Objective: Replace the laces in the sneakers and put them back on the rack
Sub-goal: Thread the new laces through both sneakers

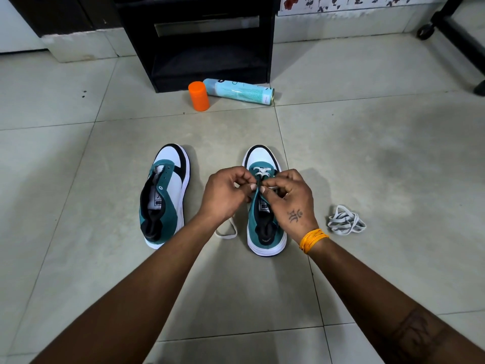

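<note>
Left hand [224, 191] and right hand [290, 198] each pinch white flat lace [259, 171] | over right teal-and-white suede sneaker [265, 232] | unlaced left teal-and-white sneaker [165, 195] beside | loose grey lace bundle [345, 220] on tiled floor [380, 153]

"PUMA" tongue label on left sneaker [164, 195], reads upside down from this view. Same label on right sneaker [265, 206], partly covered by fingers. Script-like tattoo mark on back of right hand [291, 203]. Spray can [240, 91] at 12 o'clock: print too small to read.
</note>
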`<control>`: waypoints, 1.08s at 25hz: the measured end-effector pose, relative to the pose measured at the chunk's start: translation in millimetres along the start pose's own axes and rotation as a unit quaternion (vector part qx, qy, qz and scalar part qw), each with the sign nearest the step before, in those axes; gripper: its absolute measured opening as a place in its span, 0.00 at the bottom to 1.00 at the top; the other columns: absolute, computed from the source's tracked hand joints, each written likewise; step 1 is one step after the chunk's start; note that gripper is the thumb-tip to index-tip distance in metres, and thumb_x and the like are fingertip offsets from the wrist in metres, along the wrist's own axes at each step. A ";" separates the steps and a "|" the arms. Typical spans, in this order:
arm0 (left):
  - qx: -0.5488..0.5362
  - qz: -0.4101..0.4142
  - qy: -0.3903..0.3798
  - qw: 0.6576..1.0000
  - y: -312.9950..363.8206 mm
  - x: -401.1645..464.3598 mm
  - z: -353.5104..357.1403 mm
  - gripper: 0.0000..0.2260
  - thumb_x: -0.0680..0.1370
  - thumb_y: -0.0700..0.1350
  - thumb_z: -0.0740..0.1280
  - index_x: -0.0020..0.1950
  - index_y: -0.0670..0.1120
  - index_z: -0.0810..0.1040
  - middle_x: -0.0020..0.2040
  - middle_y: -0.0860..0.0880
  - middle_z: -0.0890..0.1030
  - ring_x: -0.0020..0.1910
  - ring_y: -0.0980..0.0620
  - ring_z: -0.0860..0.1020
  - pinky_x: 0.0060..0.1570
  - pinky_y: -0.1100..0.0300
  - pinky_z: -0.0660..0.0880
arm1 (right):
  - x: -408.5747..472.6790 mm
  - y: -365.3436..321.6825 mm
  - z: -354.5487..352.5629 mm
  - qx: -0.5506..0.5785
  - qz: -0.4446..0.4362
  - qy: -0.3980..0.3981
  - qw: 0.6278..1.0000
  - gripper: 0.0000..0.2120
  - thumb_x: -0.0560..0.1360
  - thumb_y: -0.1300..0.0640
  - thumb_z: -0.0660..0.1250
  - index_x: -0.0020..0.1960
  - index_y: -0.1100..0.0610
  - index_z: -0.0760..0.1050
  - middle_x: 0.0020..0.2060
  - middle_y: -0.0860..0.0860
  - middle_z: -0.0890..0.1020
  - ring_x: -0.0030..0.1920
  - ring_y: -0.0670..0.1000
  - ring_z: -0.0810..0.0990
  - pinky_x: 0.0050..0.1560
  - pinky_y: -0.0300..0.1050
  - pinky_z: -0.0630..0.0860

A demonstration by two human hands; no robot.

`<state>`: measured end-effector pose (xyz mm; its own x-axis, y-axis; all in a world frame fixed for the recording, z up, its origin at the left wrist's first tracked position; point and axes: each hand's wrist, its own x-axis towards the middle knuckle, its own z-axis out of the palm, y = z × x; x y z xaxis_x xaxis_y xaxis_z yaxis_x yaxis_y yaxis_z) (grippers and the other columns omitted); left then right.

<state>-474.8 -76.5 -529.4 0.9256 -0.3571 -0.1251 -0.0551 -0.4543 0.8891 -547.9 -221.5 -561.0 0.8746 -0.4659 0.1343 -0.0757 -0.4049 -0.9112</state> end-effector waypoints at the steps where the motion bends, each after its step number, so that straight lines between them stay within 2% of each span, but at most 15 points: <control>1: 0.010 0.005 0.007 1.000 1.5 -0.7 0.7 0.08 0.77 0.36 0.72 0.42 0.48 0.82 0.37 0.52 0.82 0.31 0.52 0.83 0.34 0.61 0.78 | -4.0 -3.5 -0.5 -0.014 -0.001 0.012 1.000 0.06 0.72 0.55 0.76 0.49 0.50 0.85 0.47 0.42 0.76 0.47 0.41 0.80 0.49 0.39 0.77; 4: -0.003 -0.048 0.035 0.998 2.5 -4.8 2.1 0.07 0.77 0.36 0.67 0.42 0.46 0.81 0.37 0.49 0.84 0.33 0.49 0.84 0.34 0.58 0.79 | -20.6 -11.8 -1.5 -0.087 -0.023 0.042 0.995 0.10 0.70 0.53 0.75 0.50 0.50 0.80 0.50 0.44 0.74 0.44 0.43 0.78 0.45 0.37 0.75; 6: -0.020 -0.122 0.033 0.992 -0.1 -7.1 -0.2 0.07 0.76 0.37 0.64 0.42 0.42 0.80 0.36 0.43 0.85 0.32 0.46 0.85 0.33 0.55 0.79 | -28.6 -10.8 -1.6 -0.122 -0.022 0.073 0.990 0.11 0.71 0.55 0.75 0.48 0.51 0.75 0.48 0.46 0.73 0.41 0.45 0.75 0.40 0.42 0.73; 8: 0.091 -0.180 -0.018 0.979 -2.9 -8.5 -9.2 0.08 0.75 0.39 0.64 0.41 0.40 0.81 0.33 0.42 0.84 0.31 0.44 0.85 0.35 0.52 0.81 | -31.7 -4.8 -0.9 -0.118 -0.015 0.100 0.988 0.11 0.73 0.58 0.74 0.45 0.53 0.71 0.44 0.48 0.74 0.41 0.46 0.72 0.41 0.45 0.71; 10: 0.293 -0.184 -0.088 0.934 -7.2 -8.2 -19.5 0.08 0.73 0.43 0.65 0.37 0.42 0.80 0.33 0.44 0.84 0.35 0.43 0.84 0.37 0.55 0.80 | -34.2 0.3 -0.9 -0.106 -0.011 0.112 0.988 0.12 0.75 0.57 0.74 0.43 0.54 0.70 0.41 0.48 0.74 0.41 0.47 0.72 0.41 0.46 0.71; 11: 0.362 -0.166 -0.092 0.913 -8.1 -8.7 -23.0 0.06 0.72 0.44 0.65 0.37 0.44 0.78 0.36 0.45 0.83 0.38 0.43 0.82 0.37 0.56 0.78 | -35.3 1.7 -1.0 -0.102 -0.011 0.112 0.988 0.12 0.75 0.56 0.74 0.43 0.54 0.70 0.41 0.48 0.74 0.41 0.48 0.73 0.41 0.46 0.71; 12: 0.383 -0.124 -0.075 0.912 -9.1 -8.7 -24.5 0.05 0.72 0.46 0.65 0.39 0.45 0.77 0.40 0.46 0.82 0.40 0.44 0.80 0.38 0.56 0.76 | -35.8 2.3 -1.1 -0.101 -0.013 0.111 0.989 0.11 0.76 0.55 0.74 0.43 0.54 0.71 0.41 0.47 0.75 0.41 0.48 0.74 0.41 0.46 0.72; 14: 0.322 0.053 0.005 0.945 -10.6 -12.4 -21.2 0.07 0.72 0.49 0.64 0.46 0.48 0.77 0.45 0.50 0.82 0.41 0.46 0.78 0.40 0.54 0.76 | -36.0 4.4 -1.9 -0.096 -0.023 0.106 0.989 0.09 0.76 0.54 0.74 0.46 0.53 0.74 0.43 0.47 0.77 0.42 0.48 0.76 0.43 0.48 0.75; 16: 0.288 0.235 0.045 0.927 -6.5 -17.7 -12.0 0.07 0.75 0.49 0.65 0.51 0.49 0.77 0.48 0.52 0.80 0.40 0.47 0.78 0.37 0.54 0.76 | -35.7 4.9 -0.7 -0.086 -0.034 0.104 0.990 0.07 0.77 0.54 0.74 0.48 0.53 0.76 0.45 0.47 0.78 0.43 0.48 0.78 0.44 0.49 0.77; 17: 0.291 0.274 0.039 0.916 -4.3 -17.5 -7.0 0.07 0.77 0.48 0.65 0.52 0.49 0.78 0.49 0.52 0.80 0.40 0.47 0.79 0.37 0.54 0.76 | -35.0 5.3 -0.3 -0.083 -0.035 0.104 0.990 0.06 0.77 0.54 0.73 0.49 0.53 0.76 0.46 0.47 0.78 0.43 0.48 0.78 0.44 0.50 0.77; 19: 0.312 0.249 0.025 0.917 -4.3 -14.2 0.7 0.06 0.79 0.47 0.65 0.53 0.49 0.79 0.49 0.50 0.81 0.41 0.46 0.80 0.37 0.53 0.77 | -35.0 6.0 0.2 -0.077 -0.032 0.103 0.991 0.06 0.77 0.54 0.73 0.49 0.53 0.77 0.46 0.47 0.79 0.44 0.48 0.78 0.46 0.51 0.78; 22: 0.360 0.182 0.015 0.915 -17.1 -10.3 3.3 0.10 0.78 0.51 0.59 0.46 0.47 0.77 0.44 0.49 0.80 0.41 0.43 0.79 0.36 0.53 0.74 | -36.7 7.8 -1.8 -0.076 -0.032 0.099 0.992 0.04 0.79 0.55 0.71 0.50 0.53 0.76 0.47 0.47 0.78 0.46 0.50 0.79 0.48 0.53 0.77; 25: 0.287 0.155 0.026 0.945 -27.5 -13.9 0.6 0.10 0.76 0.52 0.62 0.46 0.49 0.79 0.43 0.52 0.82 0.40 0.48 0.79 0.38 0.55 0.74 | -37.8 7.3 -2.6 -0.075 -0.040 0.090 0.992 0.03 0.80 0.55 0.70 0.52 0.53 0.76 0.49 0.46 0.77 0.48 0.50 0.78 0.48 0.52 0.78; 27: 0.260 0.178 0.034 0.948 -26.6 -14.7 1.9 0.07 0.77 0.52 0.65 0.50 0.51 0.80 0.45 0.53 0.82 0.40 0.50 0.79 0.39 0.56 0.74 | -37.7 6.0 -2.3 -0.079 -0.040 0.092 0.992 0.03 0.80 0.56 0.69 0.52 0.53 0.76 0.49 0.46 0.77 0.48 0.50 0.78 0.48 0.51 0.77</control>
<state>-487.6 -60.7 -552.1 0.8349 -0.5179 0.1864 -0.5293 -0.6626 0.5299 -582.5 -208.1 -570.7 0.7797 -0.5575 0.2850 -0.0969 -0.5571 -0.8248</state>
